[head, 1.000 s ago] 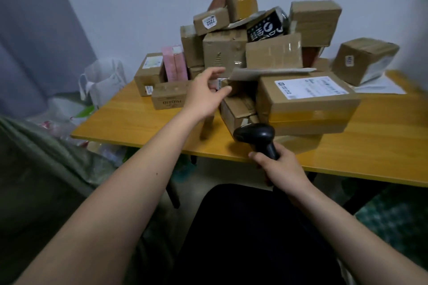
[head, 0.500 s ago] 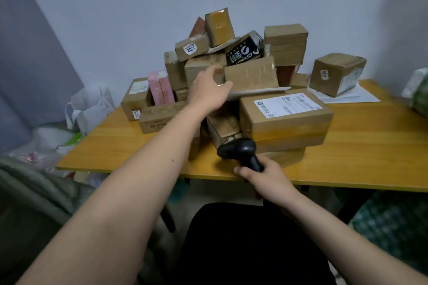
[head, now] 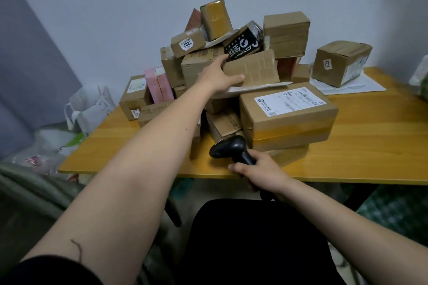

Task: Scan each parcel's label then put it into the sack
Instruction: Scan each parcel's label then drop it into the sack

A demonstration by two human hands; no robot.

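Wooden table (head: 370,136), frame centre: parcel heap, 1 tilted brown parcel (head: 252,69) mid-pile under the black box (head: 243,45) (long axis left-right), left hand (head: 220,77) gripping its left end, right hand (head: 259,170) clasping the scanner (head: 231,149) lower centre.

Parcel heap (head: 234,62) crowds table (head: 370,146) back, bare wood right, front edge open

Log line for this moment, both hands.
left hand grips brown box in pile | right hand holds scanner | no label scanned yet
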